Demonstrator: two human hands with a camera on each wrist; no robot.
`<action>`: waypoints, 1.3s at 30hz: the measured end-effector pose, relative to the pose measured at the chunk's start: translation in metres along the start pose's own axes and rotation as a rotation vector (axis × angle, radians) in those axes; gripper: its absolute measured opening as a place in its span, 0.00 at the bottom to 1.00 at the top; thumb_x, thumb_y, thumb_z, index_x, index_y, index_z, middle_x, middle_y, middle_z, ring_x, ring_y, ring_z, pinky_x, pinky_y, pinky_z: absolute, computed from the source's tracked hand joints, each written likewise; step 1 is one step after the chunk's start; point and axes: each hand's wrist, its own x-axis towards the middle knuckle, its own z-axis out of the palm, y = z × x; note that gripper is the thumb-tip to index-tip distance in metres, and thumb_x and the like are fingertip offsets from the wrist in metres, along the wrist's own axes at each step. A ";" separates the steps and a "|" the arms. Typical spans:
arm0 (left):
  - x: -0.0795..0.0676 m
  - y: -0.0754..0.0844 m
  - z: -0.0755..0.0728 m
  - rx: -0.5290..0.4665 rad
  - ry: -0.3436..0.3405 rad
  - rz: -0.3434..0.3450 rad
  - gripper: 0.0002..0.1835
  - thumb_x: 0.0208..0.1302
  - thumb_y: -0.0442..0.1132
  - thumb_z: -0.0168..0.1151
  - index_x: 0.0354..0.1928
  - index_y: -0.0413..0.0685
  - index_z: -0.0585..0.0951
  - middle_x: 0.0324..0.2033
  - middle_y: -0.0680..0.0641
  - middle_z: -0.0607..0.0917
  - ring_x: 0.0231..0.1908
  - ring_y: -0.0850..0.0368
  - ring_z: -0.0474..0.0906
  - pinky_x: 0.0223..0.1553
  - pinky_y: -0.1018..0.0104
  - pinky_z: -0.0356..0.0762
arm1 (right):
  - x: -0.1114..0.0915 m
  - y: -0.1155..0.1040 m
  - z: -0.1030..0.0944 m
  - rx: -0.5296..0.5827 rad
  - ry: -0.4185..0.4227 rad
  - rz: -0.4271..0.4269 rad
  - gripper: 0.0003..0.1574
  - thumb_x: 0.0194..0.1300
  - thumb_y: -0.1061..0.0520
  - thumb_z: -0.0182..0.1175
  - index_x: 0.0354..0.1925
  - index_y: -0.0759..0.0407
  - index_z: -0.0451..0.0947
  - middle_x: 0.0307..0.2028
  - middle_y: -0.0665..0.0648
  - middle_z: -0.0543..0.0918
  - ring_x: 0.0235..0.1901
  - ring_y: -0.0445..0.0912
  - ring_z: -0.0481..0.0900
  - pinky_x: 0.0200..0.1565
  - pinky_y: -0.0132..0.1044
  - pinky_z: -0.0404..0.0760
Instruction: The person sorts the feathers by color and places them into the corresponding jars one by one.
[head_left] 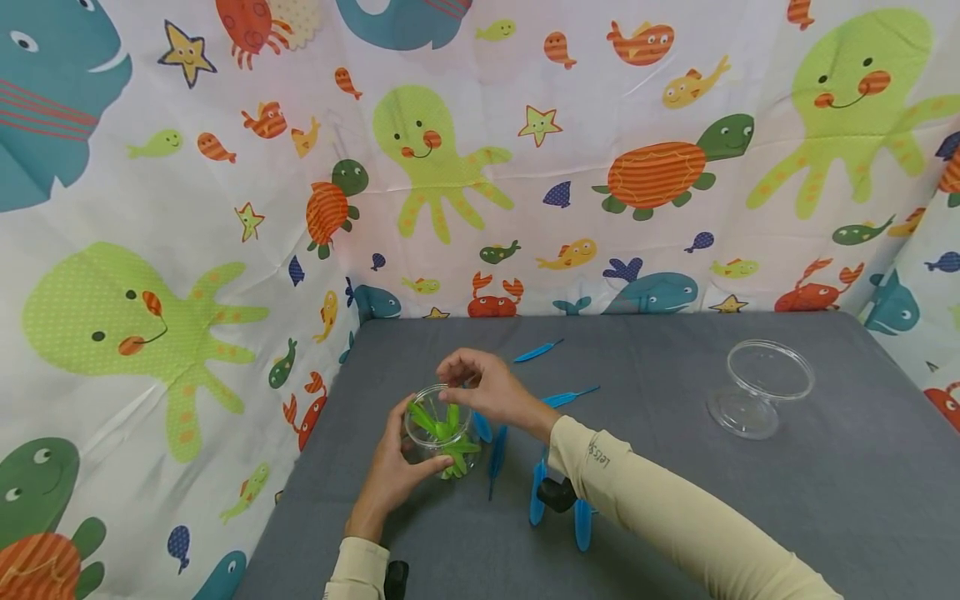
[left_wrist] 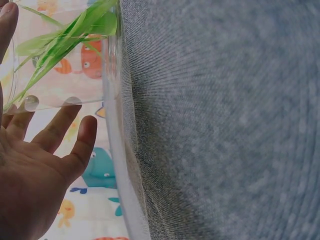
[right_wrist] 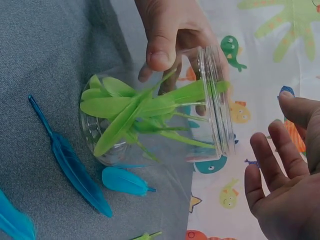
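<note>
My left hand (head_left: 393, 471) grips a clear jar (right_wrist: 220, 125) that stands upright on the grey cloth, thumb on one side and fingers on the other. Several green feathers (right_wrist: 150, 107) lean inside it, some reaching up to the mouth. Over the jar's opening hovers my right hand (head_left: 487, 387), its fingers loosely bent; in the right wrist view its thumb and fingers are apart with nothing between them. Close to the jar lie a dark blue feather (right_wrist: 75, 165) and a lighter blue feather (right_wrist: 125, 181). A green feather (right_wrist: 145, 236) shows partly at that view's lower edge.
A second clear container (head_left: 744, 417) stands on the right of the grey-covered table (head_left: 660, 500). More blue feathers lie behind the right hand (head_left: 536, 352) and under the right forearm (head_left: 582, 525). A curtain (head_left: 465, 267) printed with sea animals borders the table.
</note>
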 end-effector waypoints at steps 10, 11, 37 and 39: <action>0.000 0.003 0.000 0.013 0.007 -0.024 0.60 0.47 0.48 0.84 0.78 0.66 0.55 0.75 0.51 0.66 0.71 0.44 0.69 0.66 0.38 0.72 | -0.001 0.009 -0.012 -0.032 0.085 0.030 0.15 0.70 0.56 0.66 0.54 0.53 0.80 0.52 0.55 0.85 0.52 0.50 0.82 0.53 0.46 0.79; 0.000 0.002 0.000 0.013 0.009 -0.025 0.60 0.47 0.48 0.84 0.78 0.66 0.55 0.75 0.51 0.66 0.71 0.44 0.69 0.66 0.38 0.72 | -0.001 0.010 -0.013 -0.031 0.091 0.033 0.15 0.70 0.56 0.66 0.54 0.53 0.80 0.52 0.56 0.85 0.52 0.50 0.82 0.53 0.46 0.79; 0.000 0.001 0.001 0.041 0.028 -0.062 0.60 0.45 0.50 0.85 0.77 0.71 0.56 0.74 0.52 0.66 0.71 0.44 0.69 0.66 0.38 0.72 | -0.011 0.057 -0.040 -0.108 0.284 0.261 0.18 0.70 0.54 0.66 0.56 0.53 0.79 0.56 0.60 0.82 0.58 0.56 0.79 0.60 0.53 0.78; 0.000 0.001 0.001 0.043 0.029 -0.062 0.60 0.44 0.51 0.85 0.77 0.71 0.56 0.74 0.52 0.66 0.71 0.44 0.69 0.66 0.38 0.72 | -0.012 0.061 -0.041 -0.121 0.295 0.279 0.18 0.70 0.54 0.66 0.56 0.54 0.79 0.56 0.60 0.82 0.58 0.57 0.79 0.60 0.54 0.78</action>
